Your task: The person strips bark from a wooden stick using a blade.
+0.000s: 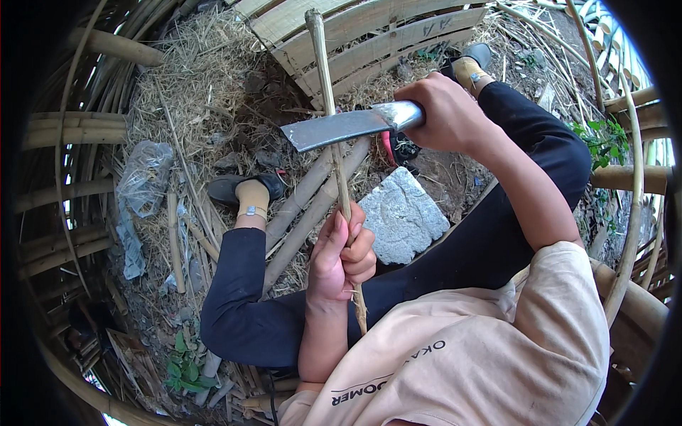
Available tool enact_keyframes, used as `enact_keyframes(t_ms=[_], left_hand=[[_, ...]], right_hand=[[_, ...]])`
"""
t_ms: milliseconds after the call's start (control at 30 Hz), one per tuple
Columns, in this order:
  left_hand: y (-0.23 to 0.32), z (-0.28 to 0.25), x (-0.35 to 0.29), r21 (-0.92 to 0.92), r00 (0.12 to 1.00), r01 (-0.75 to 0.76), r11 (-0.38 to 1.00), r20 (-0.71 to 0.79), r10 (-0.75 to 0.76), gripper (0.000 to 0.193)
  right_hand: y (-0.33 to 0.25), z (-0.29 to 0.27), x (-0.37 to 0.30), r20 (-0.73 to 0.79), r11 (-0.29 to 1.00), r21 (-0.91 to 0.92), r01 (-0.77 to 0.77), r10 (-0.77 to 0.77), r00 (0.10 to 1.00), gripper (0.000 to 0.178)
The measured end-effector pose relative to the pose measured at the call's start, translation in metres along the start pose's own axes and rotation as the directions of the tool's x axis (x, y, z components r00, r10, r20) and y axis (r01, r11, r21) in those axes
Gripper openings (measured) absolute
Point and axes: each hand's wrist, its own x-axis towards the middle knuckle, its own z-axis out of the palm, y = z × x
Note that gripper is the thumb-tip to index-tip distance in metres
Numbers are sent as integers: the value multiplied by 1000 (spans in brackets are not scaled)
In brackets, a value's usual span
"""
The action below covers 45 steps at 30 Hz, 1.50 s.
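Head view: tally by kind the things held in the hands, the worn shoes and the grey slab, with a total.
Bladed tool, in the right hand: 1
Stick, in the left hand: 1
Shoes: 2
Grey slab: 1
Total: 5

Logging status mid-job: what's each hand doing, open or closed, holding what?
Left hand: closed, holding a thin wooden stick.
Right hand: closed, holding a metal-bladed tool.

Soft daylight shows the stone slab (401,214) sharply; above and left of it, the blade (330,131) carries a dull sheen. Far up and right of the slab, pale bamboo poles (605,27) glare; far left, the bamboo wall (74,189) sinks into shade, bowing toward the black rim.
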Motion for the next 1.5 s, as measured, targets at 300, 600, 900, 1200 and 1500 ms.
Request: enact_keyframes(t_ms=[300, 600, 900, 1200, 1500], left_hand=[[-6, 14, -4, 291, 978, -52, 955, -177, 107, 23], [-15, 29, -9, 420, 960, -57, 906, -227, 166, 23], [-31, 45, -10, 438, 954, -4, 899, -268, 135, 21], [-7, 26, -6, 454, 937, -24, 890, -299, 178, 22], [-8, 18, -4, 518, 906, -17, 855, -355, 232, 23]], right_hand=[[-7, 1, 0, 26, 990, -84, -112, 115, 993, 19], [-3, -7, -4, -51, 989, -134, -61, 54, 997, 22], [32, -19, 7, -265, 920, -40, -391, 367, 892, 21], [50, -34, 0, -306, 984, -98, -146, 110, 946, 26], [10, -9, 4, 11, 1000, -5, -2, 2, 1000, 16]])
